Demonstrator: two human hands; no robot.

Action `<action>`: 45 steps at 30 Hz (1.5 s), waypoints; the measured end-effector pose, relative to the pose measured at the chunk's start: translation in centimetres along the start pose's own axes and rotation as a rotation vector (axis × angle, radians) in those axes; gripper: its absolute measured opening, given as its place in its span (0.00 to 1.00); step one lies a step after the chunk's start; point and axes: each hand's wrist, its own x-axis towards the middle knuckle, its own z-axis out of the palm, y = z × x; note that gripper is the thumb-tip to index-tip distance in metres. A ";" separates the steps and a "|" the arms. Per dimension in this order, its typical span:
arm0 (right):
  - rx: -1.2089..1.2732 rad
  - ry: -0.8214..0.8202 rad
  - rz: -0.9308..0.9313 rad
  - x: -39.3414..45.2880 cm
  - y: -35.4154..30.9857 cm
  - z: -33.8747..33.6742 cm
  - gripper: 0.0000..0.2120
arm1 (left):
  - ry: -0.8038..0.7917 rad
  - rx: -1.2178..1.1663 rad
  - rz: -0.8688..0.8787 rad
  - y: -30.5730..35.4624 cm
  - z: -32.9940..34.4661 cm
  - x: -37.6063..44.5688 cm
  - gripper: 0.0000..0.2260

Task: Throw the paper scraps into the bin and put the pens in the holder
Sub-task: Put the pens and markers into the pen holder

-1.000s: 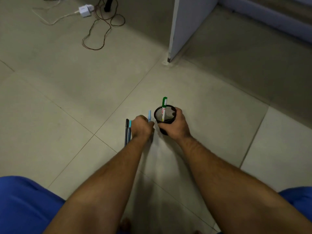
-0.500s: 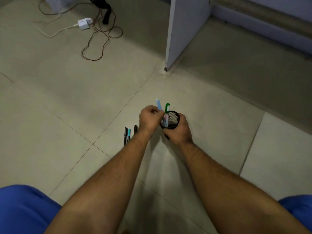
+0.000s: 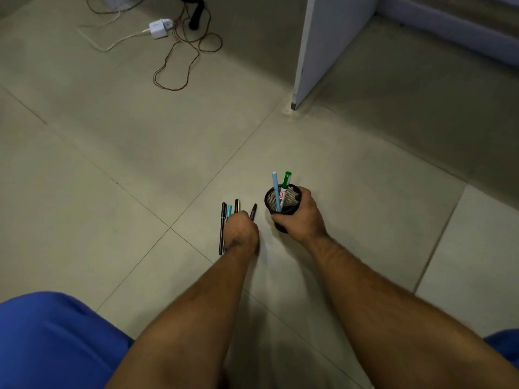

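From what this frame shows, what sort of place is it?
Probably an office or workroom floor: large pale floor tiles, the foot of a desk panel, and a white charger with loose cables lying about.

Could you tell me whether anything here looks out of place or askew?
Yes: several pens lie loose on the floor tiles by the left hand, outside the mesh holder the right hand grips.

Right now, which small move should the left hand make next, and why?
Probably lift the dark pen and bring it over to the mesh holder. The left hand seems to pinch it already, the right hand holds the holder tilted toward it, and only the light blue pen and green marker stand inside.
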 end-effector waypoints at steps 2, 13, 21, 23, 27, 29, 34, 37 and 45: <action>-0.007 -0.019 -0.004 0.0 0.1 0.1 0.41 | -0.017 0.027 0.028 0.3 0.1 0.1 0.09; -0.048 0.093 0.063 0.4 0.0 -0.8 0.39 | 0.143 -0.893 0.045 4.6 -5.0 1.6 0.03; -0.064 0.109 0.043 0.7 -0.2 -0.8 0.38 | -0.053 -0.924 0.191 6.7 -4.1 1.6 0.03; -0.050 0.115 0.040 0.9 -0.1 -0.9 0.39 | -0.062 -0.800 0.222 6.3 -3.4 1.2 0.03; -0.044 0.129 0.025 0.9 -0.1 -0.9 0.38 | -0.014 -0.720 0.221 5.4 -2.9 1.2 0.08; -0.050 0.130 0.016 0.9 -0.1 -0.9 0.39 | 0.012 -0.817 0.133 4.5 -2.9 1.9 0.07; -0.070 0.122 -0.007 1.0 -0.1 -0.7 0.39 | -0.010 -0.839 0.047 2.5 -2.0 2.6 0.08; -0.077 0.109 -0.023 0.8 -0.2 -0.5 0.39 | -0.072 -0.888 0.145 3.9 -2.0 2.7 0.12; -0.091 0.105 -0.053 0.7 0.1 -0.7 0.39 | 0.005 -0.872 0.202 5.0 -2.6 3.1 0.05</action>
